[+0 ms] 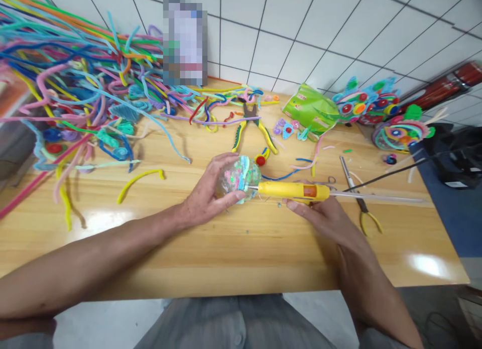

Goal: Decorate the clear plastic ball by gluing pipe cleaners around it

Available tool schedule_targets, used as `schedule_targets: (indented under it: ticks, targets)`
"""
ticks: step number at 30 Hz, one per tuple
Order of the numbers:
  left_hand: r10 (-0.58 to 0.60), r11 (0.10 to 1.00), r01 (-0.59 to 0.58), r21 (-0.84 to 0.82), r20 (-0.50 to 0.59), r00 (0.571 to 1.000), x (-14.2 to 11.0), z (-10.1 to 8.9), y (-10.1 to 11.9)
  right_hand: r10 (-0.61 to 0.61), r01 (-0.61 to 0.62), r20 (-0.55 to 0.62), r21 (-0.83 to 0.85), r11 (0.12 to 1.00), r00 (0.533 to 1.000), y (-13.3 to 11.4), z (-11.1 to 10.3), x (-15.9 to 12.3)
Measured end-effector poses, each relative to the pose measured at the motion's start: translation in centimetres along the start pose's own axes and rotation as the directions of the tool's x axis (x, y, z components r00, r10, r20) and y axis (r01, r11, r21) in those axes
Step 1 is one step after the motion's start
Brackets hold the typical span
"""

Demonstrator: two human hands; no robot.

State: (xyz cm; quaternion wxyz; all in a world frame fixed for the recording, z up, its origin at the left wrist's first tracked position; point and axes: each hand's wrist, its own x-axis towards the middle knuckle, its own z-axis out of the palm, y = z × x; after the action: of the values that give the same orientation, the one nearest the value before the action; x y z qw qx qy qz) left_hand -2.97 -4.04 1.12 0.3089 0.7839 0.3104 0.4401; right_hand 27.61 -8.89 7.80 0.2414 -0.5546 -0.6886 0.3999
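My left hand (209, 193) is wrapped round a clear rounded ornament (253, 172) with coloured bits and pale blue and green pipe cleaner strips on it. In my right hand (324, 216) is a yellow glue gun (282, 189), lying level with its nozzle pointing left. The nozzle tip meets or nearly meets the ornament's right side. A clear glue stick (380, 196) sticks out of the gun's rear. Just behind the ornament lies a small yellow pipe cleaner piece with a red button-like disc (260, 160). My right fingers are partly hidden under the gun.
A big heap of pipe cleaners (94, 88) covers the table's left. Yellow-green pliers (250, 125) lie behind the ornament. A green packet (311, 110) and decorated ornaments (399, 133) stand back right. Tweezers (348, 176) and yellow-handled pliers (367, 221) lie right, near a dark cable (384, 172).
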Motion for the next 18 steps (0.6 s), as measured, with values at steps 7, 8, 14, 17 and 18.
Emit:
schedule_targets:
  ticks: [7, 8, 14, 17, 18]
  targets:
    - [-0.031, 0.999, 0.031, -0.016, -0.002, 1.0, -0.13, 0.01, -0.19, -0.034, 0.032, -0.031, -0.035, 0.999, 0.999, 0.09, -0.01, 0.13]
    - [-0.035, 0.999, 0.035, -0.018, 0.0, 0.999, -0.15, -0.01, -0.21, -0.033, 0.032, -0.023, -0.036, 0.999, 0.999, 0.16, -0.08, 0.11]
    - [-0.04, 0.999, 0.04, -0.013, 0.011, 0.999, -0.11, -0.07, -0.14, -0.045, 0.045, 0.001, -0.089, 0.995, 0.999, 0.0, -0.27, -0.03]
    - [-0.031, 0.999, 0.031, -0.011, 0.009, 0.999, -0.08, -0.03, -0.15, -0.064, 0.063, -0.005, -0.121, 0.991, 0.998, -0.29, -0.14, 0.03]
    - [-0.028, 1.0, 0.028, -0.011, 0.006, 1.0, -0.09, -0.01, -0.17, -0.069, 0.068, -0.002, -0.131, 0.989, 0.998, -0.35, -0.06, 0.07]
